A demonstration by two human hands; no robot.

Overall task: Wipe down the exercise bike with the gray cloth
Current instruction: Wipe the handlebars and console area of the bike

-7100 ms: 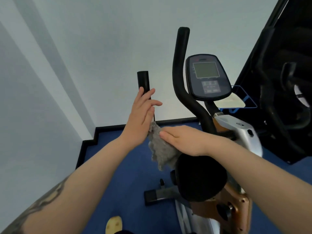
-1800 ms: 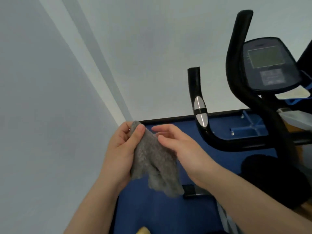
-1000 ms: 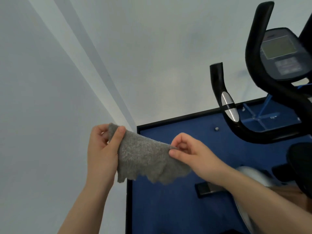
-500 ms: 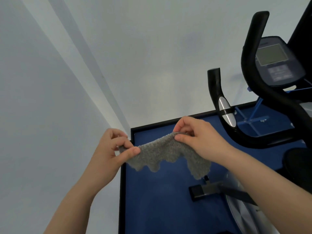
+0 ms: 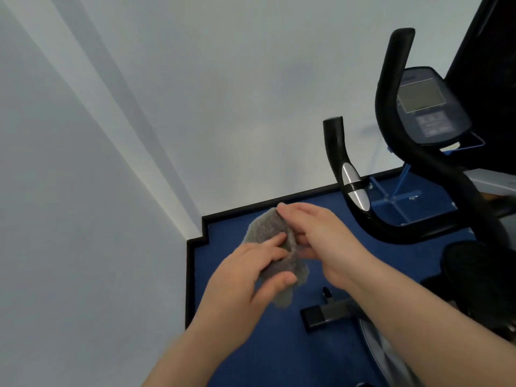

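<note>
Half a second back I had the cloth [image 5: 275, 256] stretched wide; now I fold it between both hands, left hand [image 5: 248, 277] pinching it, right hand [image 5: 315, 238] grasping its top edge, left of the bike handlebar [image 5: 339, 163]. Looks like refolding before more wiping.

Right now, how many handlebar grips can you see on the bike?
2: the shorter grip with the silver sensor stands nearer the wall; the taller grip rises beside the console. Others may be out of frame.
</note>
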